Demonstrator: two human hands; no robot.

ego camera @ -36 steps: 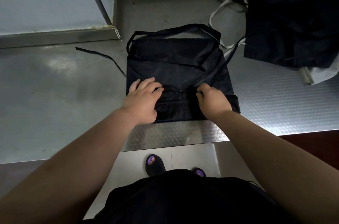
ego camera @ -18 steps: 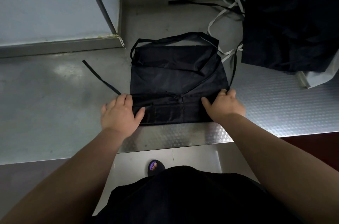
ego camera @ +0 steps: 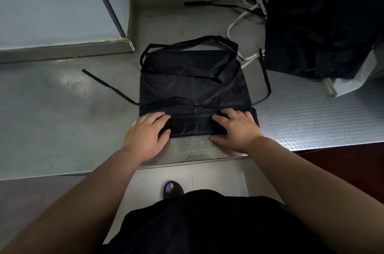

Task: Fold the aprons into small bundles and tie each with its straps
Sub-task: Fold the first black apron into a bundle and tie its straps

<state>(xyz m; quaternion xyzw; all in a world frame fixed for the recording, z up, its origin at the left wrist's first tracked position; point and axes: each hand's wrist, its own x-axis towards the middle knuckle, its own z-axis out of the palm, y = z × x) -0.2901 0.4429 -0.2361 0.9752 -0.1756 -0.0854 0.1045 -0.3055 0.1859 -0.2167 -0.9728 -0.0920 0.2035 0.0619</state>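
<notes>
A brushed steel counter (ego camera: pixel 62 120) runs across the view, backed by a pale blue wall (ego camera: pixel 52 0) that steps out in a corner at the left. The right part of the counter has a dimpled texture.

Furthest left of the task's things, the left waist strap (ego camera: pixel 108 86) trails flat over the bare steel, slanting away from the cloth. The left hand (ego camera: pixel 145 133) sits at the left end of the near edge of the black apron (ego camera: pixel 193 87). Its fingers are curved over the top of a narrow turned-up fold there and its thumb is tucked at the fold's near side, so it grips the cloth.

The apron lies flat in the middle of the counter, folded to a rough square, close to the front edge. Its neck loop (ego camera: pixel 187 42) arches at the far side. Below the counter edge, on pale floor tiles, a sandalled foot (ego camera: pixel 172 189) shows.

The right hand (ego camera: pixel 239 129) holds the right end of the same fold, fingers bent over the top and thumb lying on the steel against its near edge. The two hands are apart, one at each end of the fold.

The right waist strap (ego camera: pixel 265 79) curls out beside the apron's right side. Beyond it white straps (ego camera: pixel 234 25) loop on the counter, leading to a pile of black aprons (ego camera: pixel 322 31) heaped at the far right, well apart from the hands.
</notes>
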